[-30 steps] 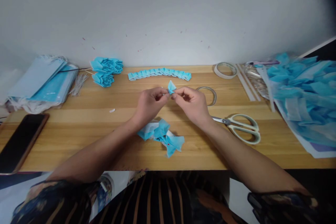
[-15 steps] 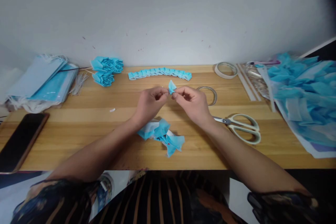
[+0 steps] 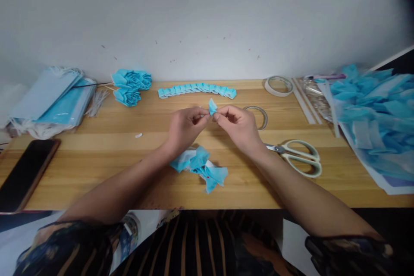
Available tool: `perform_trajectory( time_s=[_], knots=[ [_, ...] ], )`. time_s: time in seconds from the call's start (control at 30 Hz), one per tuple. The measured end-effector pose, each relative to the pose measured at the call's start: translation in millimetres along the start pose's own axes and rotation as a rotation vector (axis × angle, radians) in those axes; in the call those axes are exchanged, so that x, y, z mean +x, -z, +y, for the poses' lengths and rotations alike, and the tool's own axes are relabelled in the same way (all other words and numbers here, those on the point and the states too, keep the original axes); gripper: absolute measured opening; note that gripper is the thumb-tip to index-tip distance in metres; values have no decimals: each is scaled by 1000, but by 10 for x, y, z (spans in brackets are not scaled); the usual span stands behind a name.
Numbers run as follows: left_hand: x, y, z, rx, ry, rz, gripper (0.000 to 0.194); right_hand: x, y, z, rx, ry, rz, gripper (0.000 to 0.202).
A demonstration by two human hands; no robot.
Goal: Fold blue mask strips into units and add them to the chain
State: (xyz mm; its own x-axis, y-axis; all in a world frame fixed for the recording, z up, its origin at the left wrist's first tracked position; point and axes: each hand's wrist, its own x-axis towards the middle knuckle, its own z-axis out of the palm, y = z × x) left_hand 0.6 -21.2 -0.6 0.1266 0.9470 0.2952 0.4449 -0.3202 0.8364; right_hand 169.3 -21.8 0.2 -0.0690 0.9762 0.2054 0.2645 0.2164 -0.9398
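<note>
Between my two hands, above the middle of the table, is a small folded piece of blue fabric with its pointed tip up. My left hand pinches it from the left with thumb and forefinger. From the other side my right hand pinches it too, the fingertips almost touching. Loose blue fabric pieces lie on the table just below my hands. Beyond the fingers a curved row of folded blue pieces lies near the wall. Scissors rest beside my right forearm, their blades partly hidden by it.
On the left are blue face masks, a phone, blue fabric flowers and white strips. To the right lie a tape roll, a thinner ring, white sticks and a heap of blue fabric pieces.
The small folded piece's tip has narrowed and turned slightly. Both hands have hardly moved, still pinching it. The other things on the table lie as before.
</note>
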Motion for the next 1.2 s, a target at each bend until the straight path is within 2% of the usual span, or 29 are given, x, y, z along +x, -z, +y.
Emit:
perform_trajectory(
  time_s=[0.1, 0.23, 0.37, 0.47, 0.53, 0.67, 0.87, 0.97, 1.07, 1.13, 1.2],
  knots=[
    [4, 11, 26, 30, -2, 22, 15, -1, 17, -5, 14, 1, -27, 20],
    [47, 56, 57, -144, 151, -18, 14, 9, 50, -8, -1, 46, -33, 22],
    [86, 105, 78, -348, 298, -71, 16, 35, 88, 11, -265, 306, 39, 14],
    [89, 105, 81, -377, 309, -96, 17, 47, 103, 37, -455, 491, 44, 14],
    [83, 90, 75, -370, 294, -113, 17, 45, 103, 52, -525, 523, 28, 14],
    [68, 57, 42, -301, 236, -117, 17, 32, 95, 72, -564, 517, -1, 15],
    [37, 45, 33, -183, 150, -100, 18, 34, 87, 71, -473, 501, 4, 16],
    [27, 81, 82, -212, 134, -76, 25, 56, 90, 51, -312, 328, 38, 13],
    [44, 124, 120, -241, 142, 35, 38, 84, 107, 34, -106, 100, 5, 14],
    [73, 136, 112, -257, 145, 84, 36, 95, 119, 27, -34, 32, -48, 17],
    [106, 128, 76, -298, 175, 46, 28, 93, 123, 20, -11, 21, -95, 18]
  ],
)
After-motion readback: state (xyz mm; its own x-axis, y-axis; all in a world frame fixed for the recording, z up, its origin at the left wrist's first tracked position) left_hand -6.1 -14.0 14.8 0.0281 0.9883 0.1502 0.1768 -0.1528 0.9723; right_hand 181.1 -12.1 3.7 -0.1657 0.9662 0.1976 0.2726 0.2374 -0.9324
